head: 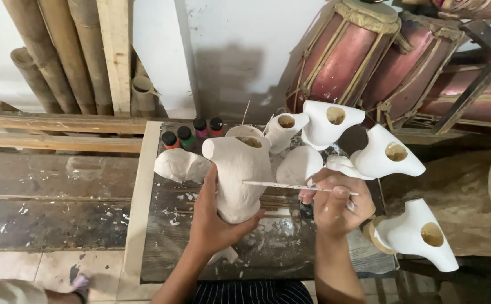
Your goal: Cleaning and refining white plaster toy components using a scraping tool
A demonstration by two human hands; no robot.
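Head view, looking straight down: the left hand (211, 222) is wrapped around the lower part of a white unpainted figure (239, 177), fingers curled behind it and thumb pressed across its front, holding it upright just above the table (161, 247). The figure rises out of the hand toward 12 o'clock, its open brown-lined top facing up. The right hand (338, 205) sits at 3 o'clock from the figure, fingers pinched together on a thin paintbrush (290, 186). The brush lies nearly level, pointing toward 9 o'clock, and its tip meets the figure's right flank just above the left thumb.

Around them, more white figures crowd the table. One lies on its side (181, 165) at 10 o'clock from the held piece, touching or nearly touching it. A cluster with round openings (330, 121) stands at 1 to 2 o'clock, and one more (417, 233) sits at 4 o'clock, just beyond the right wrist. Four small paint bottles (192, 133) with dark caps stand in a bunch at 11 o'clock, near the table's far edge. The table's dark surface is flecked with white. Red drums (364, 56) laced with cord lean against the wall at 1 o'clock; bamboo poles (59, 56) stand at 10 o'clock.
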